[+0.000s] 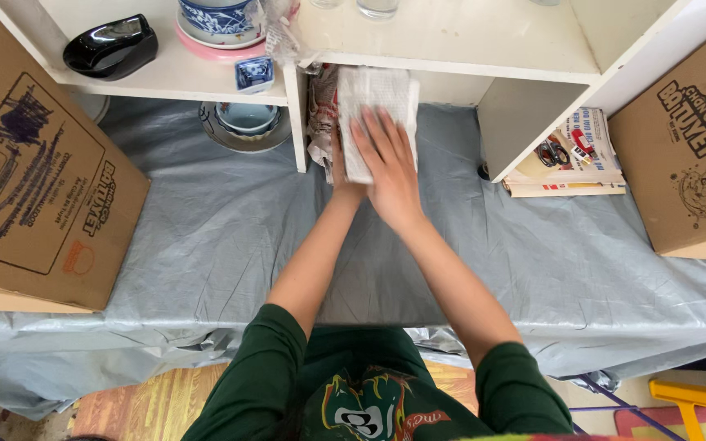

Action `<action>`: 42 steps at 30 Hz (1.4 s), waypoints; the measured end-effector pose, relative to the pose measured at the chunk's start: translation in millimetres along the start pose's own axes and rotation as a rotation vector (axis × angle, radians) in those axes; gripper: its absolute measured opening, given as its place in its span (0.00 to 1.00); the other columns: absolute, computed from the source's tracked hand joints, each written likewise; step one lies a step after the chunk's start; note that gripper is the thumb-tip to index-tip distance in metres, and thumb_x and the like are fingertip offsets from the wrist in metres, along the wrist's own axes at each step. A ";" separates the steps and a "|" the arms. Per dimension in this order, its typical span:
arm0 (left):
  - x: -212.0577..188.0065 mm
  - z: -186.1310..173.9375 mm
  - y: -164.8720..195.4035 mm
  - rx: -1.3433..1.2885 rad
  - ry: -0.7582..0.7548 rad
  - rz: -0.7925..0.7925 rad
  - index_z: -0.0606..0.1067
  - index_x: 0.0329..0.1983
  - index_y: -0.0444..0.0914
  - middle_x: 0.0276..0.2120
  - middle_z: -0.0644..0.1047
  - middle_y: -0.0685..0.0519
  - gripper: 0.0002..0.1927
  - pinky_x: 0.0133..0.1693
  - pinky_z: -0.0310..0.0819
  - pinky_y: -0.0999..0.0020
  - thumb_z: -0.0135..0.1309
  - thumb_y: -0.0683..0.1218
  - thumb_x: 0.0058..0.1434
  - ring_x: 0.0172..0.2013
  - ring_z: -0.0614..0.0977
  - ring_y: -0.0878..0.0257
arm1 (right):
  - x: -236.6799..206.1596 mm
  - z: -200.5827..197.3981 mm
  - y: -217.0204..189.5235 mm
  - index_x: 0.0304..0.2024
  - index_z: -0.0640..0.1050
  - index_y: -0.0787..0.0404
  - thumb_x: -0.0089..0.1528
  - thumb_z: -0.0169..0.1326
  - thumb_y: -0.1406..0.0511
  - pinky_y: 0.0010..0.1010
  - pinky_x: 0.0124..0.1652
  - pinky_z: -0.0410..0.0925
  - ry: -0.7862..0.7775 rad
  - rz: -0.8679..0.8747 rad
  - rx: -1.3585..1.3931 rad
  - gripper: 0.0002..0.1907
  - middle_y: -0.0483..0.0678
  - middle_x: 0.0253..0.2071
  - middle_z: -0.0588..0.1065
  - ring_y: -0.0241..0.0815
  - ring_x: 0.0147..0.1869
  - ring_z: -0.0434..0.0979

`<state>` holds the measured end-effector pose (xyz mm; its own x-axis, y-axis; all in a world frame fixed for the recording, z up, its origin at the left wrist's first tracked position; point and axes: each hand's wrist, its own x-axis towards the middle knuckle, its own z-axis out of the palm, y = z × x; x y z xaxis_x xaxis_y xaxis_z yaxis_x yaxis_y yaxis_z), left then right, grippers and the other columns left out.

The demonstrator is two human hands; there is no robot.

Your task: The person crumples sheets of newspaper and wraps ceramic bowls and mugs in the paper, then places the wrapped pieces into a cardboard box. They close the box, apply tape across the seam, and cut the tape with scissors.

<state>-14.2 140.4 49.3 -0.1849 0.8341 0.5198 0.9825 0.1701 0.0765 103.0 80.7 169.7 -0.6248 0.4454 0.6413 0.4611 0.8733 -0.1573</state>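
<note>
White folded cloth (376, 106) lies under the right hand (390, 167) — fingers spread flat, gripping nothing.

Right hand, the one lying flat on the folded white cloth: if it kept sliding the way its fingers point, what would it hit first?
The right hand points up the folded white cloth toward the white shelf board. It would likely pass under that board into the open compartment; how far back the compartment goes cannot be seen.

We see even, soft daylight with only faint shadows under the white shelf (451, 49). A bright highlight glints on the glossy black dish (110, 46). Focus is sharp throughout; wide-angle distortion bends the cardboard boxes (34, 180) at the edges.
</note>
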 end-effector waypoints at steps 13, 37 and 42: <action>-84.1 -19.0 -28.6 -0.631 -0.053 -0.139 0.60 0.74 0.44 0.76 0.49 0.39 0.37 0.69 0.41 0.39 0.56 0.55 0.64 0.75 0.49 0.40 | 100.2 139.6 69.9 0.75 0.61 0.42 0.68 0.37 0.54 0.57 0.74 0.33 -0.435 0.180 0.022 0.31 0.46 0.81 0.50 0.53 0.84 0.40; -77.5 -39.2 -5.3 -0.462 0.082 -0.239 0.62 0.74 0.58 0.73 0.53 0.41 0.40 0.64 0.61 0.43 0.58 0.43 0.59 0.67 0.60 0.36 | 76.8 66.0 151.4 0.70 0.62 0.58 0.65 0.55 0.50 0.41 0.60 0.69 -0.191 0.962 0.796 0.37 0.58 0.67 0.68 0.55 0.68 0.70; -66.4 -64.1 -1.1 -0.512 0.163 -0.265 0.66 0.70 0.52 0.71 0.54 0.39 0.38 0.63 0.52 0.40 0.61 0.50 0.53 0.66 0.58 0.35 | 55.8 104.0 141.6 0.74 0.56 0.54 0.67 0.43 0.48 0.42 0.58 0.72 -0.140 1.026 1.268 0.37 0.55 0.67 0.69 0.51 0.65 0.74</action>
<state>-1.5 51.2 69.2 -0.4586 0.6995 0.5481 0.7977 0.0523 0.6007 67.9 249.7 105.1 -0.4827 0.8587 -0.1723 -0.0433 -0.2199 -0.9746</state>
